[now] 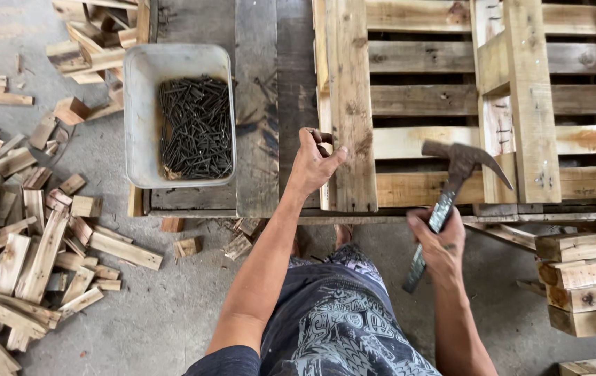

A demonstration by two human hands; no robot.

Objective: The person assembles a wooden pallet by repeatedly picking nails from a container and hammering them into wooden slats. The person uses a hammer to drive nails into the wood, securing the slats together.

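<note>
Left hand [314,161] pinches nails at the upright plank's [351,104] left edge; right hand [441,245] grips the hammer [451,195], raised clear of the pallet [555,146].

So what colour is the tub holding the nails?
Pale grey-white tub, filled with dark nails; seen in the head view.

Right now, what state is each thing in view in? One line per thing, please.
Left hand: closed on nails, resting on the upright plank's edge.
Right hand: gripping the hammer handle.
Hammer: raised, head above the pallet.
Plank: lying across the pallet slats.
Pallet: flat on the bench.
Tub: open, partly filled with dark nails.
Wood offcuts: scattered on the floor.
</note>
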